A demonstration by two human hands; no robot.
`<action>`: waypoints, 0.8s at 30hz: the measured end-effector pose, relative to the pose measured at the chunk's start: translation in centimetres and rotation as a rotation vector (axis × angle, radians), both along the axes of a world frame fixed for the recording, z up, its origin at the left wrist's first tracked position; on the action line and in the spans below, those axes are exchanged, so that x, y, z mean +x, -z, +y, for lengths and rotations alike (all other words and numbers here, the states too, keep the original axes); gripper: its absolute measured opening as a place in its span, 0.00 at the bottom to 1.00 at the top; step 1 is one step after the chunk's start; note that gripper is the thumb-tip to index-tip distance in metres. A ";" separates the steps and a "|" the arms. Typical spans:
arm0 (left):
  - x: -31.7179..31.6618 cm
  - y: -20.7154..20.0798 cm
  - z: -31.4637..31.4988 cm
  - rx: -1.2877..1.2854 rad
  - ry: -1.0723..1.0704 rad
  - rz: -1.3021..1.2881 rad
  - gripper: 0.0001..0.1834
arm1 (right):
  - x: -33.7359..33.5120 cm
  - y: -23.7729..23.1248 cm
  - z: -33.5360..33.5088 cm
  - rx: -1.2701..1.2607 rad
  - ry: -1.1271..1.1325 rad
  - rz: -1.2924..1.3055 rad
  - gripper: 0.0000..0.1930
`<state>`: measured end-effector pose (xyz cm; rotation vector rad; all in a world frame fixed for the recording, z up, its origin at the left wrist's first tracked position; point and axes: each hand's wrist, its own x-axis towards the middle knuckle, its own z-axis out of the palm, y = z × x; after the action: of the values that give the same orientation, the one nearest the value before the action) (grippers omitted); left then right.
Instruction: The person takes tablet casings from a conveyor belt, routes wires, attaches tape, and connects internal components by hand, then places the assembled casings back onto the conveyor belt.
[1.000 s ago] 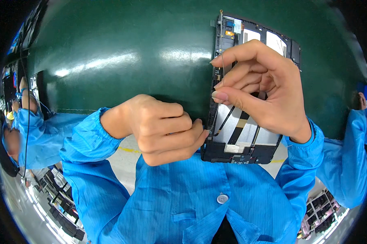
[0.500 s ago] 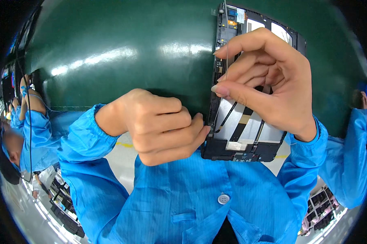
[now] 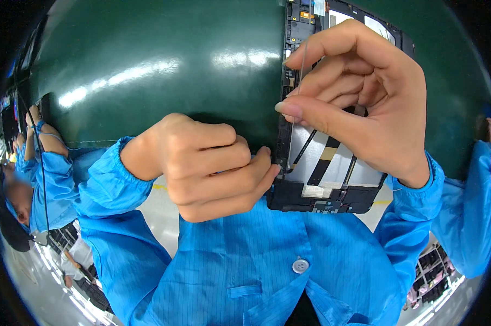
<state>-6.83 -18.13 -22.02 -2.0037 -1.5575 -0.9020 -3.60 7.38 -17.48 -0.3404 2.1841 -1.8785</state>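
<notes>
An opened tablet [image 3: 322, 198], with black frame, silvery battery plates and dark ribbon strips, lies tilted at the right of the green work surface, its far end cut off by the picture's top. Over its left side, my right hand [image 3: 376, 103] has thumb and fingertips brought together around a thin grey wire [image 3: 304, 57]. That wire runs up toward the far end; where its lower end goes is hidden by the thumb. My left hand [image 3: 207, 168] is curled, its thumb and fingertips closed on the tablet's near left edge. Whether they also pinch something small is hidden.
The green work surface [image 3: 147, 49] stretches across the far side and carries bright light reflections. A co-worker in a blue sleeve [image 3: 52, 190] sits at the left, near a hanging black cable [image 3: 38, 163]. Another blue sleeve [image 3: 463, 217] is at the right.
The tablet has shifted slightly away from me. My right thumb has moved a little up and left, still at the wire. My left knuckles have drawn slightly left.
</notes>
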 end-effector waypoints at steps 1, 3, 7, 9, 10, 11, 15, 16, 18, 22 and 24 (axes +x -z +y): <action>0.0 0.0 0.0 -0.010 0.009 -0.003 0.09 | 0.0 -0.1 -0.1 0.018 0.000 0.009 0.20; 0.0 0.0 0.1 -0.003 0.014 -0.003 0.09 | 0.1 -0.1 -0.1 0.054 -0.002 0.028 0.19; -0.1 -0.1 0.4 0.008 0.015 -0.009 0.09 | 0.2 0.1 0.2 0.092 -0.023 0.146 0.19; -0.2 -0.1 0.6 0.009 0.021 -0.003 0.10 | 0.5 -0.3 -0.1 0.087 -0.001 0.143 0.18; -0.2 -0.1 0.6 0.012 0.026 0.003 0.11 | 0.5 -0.1 0.0 0.085 -0.003 0.139 0.18; -0.2 -0.1 0.6 0.010 0.025 0.000 0.11 | 0.5 0.1 0.0 0.089 -0.003 0.183 0.18; -0.2 0.0 0.8 0.022 0.027 -0.038 0.05 | 0.4 0.5 0.2 0.115 0.006 0.360 0.18; -0.2 0.0 0.9 0.028 0.035 -0.045 0.05 | 0.3 0.5 0.4 0.114 0.005 0.359 0.18; 0.0 -0.1 0.8 0.023 0.028 -0.053 0.04 | 0.2 0.4 0.7 0.203 -0.066 0.413 0.18; -0.1 0.0 1.0 0.029 0.041 -0.055 0.04 | 0.3 0.5 0.4 0.158 -0.039 0.403 0.18; -0.1 0.0 0.9 0.031 0.038 -0.059 0.03 | 0.4 0.5 0.2 0.131 -0.019 0.395 0.18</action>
<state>-6.90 -17.19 -22.05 -2.0083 -1.5320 -1.0027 -3.25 7.59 -17.94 -0.7594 2.5237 -1.7654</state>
